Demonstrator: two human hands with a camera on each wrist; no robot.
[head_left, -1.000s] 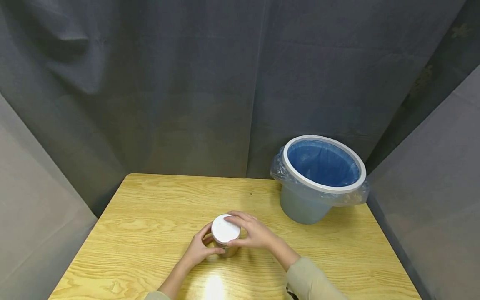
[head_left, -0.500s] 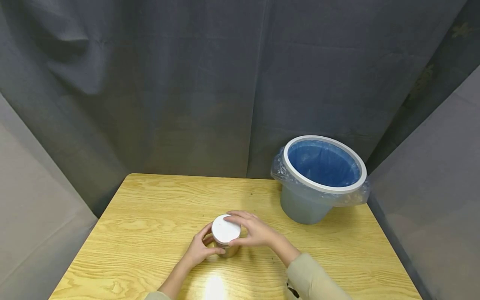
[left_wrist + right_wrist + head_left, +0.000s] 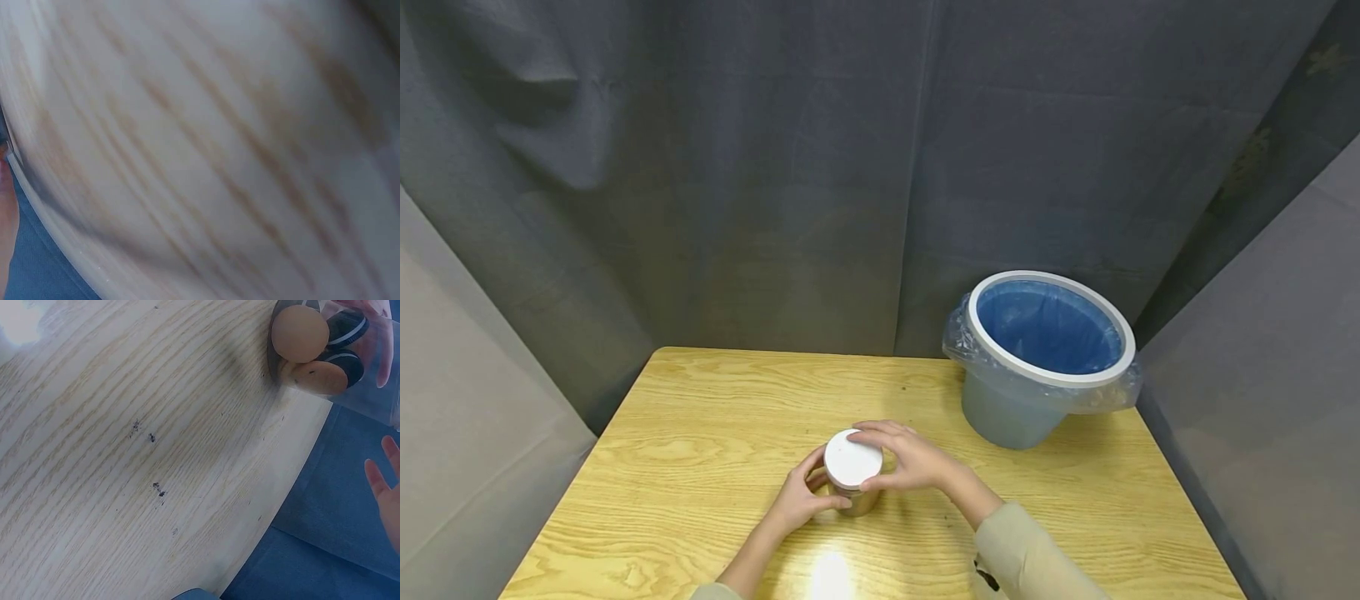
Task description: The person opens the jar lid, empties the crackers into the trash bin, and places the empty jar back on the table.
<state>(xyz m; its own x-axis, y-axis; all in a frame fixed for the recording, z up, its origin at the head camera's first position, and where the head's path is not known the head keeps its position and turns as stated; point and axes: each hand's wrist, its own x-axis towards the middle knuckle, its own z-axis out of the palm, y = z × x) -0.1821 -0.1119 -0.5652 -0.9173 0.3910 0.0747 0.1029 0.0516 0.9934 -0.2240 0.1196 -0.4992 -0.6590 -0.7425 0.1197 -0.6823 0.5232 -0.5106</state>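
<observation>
A clear jar (image 3: 859, 503) with a white lid (image 3: 852, 461) stands upright on the wooden table. My left hand (image 3: 795, 500) grips the jar from the left, thumb at its near side and fingers behind. From the right, my right hand (image 3: 906, 462) holds the lid, its thumb at the near edge and fingers over the far edge. The right wrist view shows round tan and dark biscuits (image 3: 300, 334) inside the jar. Part of a hand appears at the left edge of the left wrist view; the jar is mostly out of it.
A bin (image 3: 1011, 412) with a white rim (image 3: 1123, 342) and a clear liner hanging over it stands at the table's back right. Dark curtains (image 3: 775, 167) hang behind the wooden table (image 3: 700, 442). Small dark marks (image 3: 152, 437) dot the tabletop.
</observation>
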